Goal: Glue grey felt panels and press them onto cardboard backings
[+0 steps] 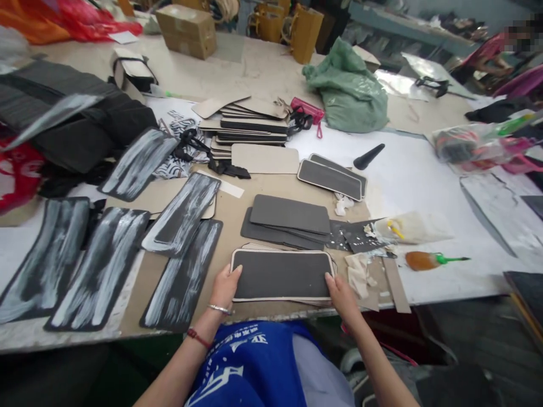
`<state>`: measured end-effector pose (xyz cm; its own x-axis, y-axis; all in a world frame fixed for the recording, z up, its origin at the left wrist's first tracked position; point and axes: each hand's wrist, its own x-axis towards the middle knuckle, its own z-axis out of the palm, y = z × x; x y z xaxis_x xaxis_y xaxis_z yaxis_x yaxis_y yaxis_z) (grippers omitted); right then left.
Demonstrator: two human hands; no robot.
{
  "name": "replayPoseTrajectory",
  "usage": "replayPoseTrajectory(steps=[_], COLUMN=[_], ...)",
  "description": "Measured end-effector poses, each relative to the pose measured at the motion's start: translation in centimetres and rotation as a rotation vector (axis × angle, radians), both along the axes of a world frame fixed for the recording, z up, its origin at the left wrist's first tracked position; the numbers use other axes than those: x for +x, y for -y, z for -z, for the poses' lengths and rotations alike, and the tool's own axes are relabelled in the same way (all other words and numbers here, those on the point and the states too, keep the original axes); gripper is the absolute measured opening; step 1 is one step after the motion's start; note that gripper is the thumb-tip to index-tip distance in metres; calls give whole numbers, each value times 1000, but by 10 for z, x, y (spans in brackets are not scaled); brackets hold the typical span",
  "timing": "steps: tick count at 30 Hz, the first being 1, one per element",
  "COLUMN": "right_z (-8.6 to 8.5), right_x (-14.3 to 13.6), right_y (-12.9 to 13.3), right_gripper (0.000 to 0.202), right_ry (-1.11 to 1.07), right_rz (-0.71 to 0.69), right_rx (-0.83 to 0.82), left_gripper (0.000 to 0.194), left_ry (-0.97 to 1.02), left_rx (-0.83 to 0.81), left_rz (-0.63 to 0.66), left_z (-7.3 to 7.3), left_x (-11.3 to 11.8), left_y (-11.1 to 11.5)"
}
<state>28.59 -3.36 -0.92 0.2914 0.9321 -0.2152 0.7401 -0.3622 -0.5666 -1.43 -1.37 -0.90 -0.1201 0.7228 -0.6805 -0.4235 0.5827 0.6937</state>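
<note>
At near edge of bench [436, 281], left hand [226, 286] and right hand [341, 295] grasp dark panel [282, 275] by opposite short ends; probably light, fairly stiff; best held there.

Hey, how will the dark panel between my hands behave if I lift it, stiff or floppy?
The dark panel is probably fairly stiff: it looks flat and straight-edged between your left hand and right hand. It's likely light for its size, being thin. The pieces below it, peeking out unevenly, might slide along.
</note>
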Motion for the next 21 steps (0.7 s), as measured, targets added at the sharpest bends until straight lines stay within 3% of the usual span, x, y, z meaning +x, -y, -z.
replayPoseTrajectory(steps=[6,13,16,21], right_z=[12,12,6,2], right_x=[-4,-4,-5,-6], right_y=[4,6,7,9], right_gripper=[25,28,31,31], right_ry=[-8,-62,-139,-359], right_rz=[24,57,81,254], right_rx=[44,63,15,-151], left_gripper=[22,30,32,41], left_ry=[-41,-73,-3,211], left_rx=[-43,-26,-27,16], left_rz=[13,31,23,8], left_z=[-10,-11,-16,-23], left_x=[2,3,0,-5], left_y=[-2,-2,-2,0])
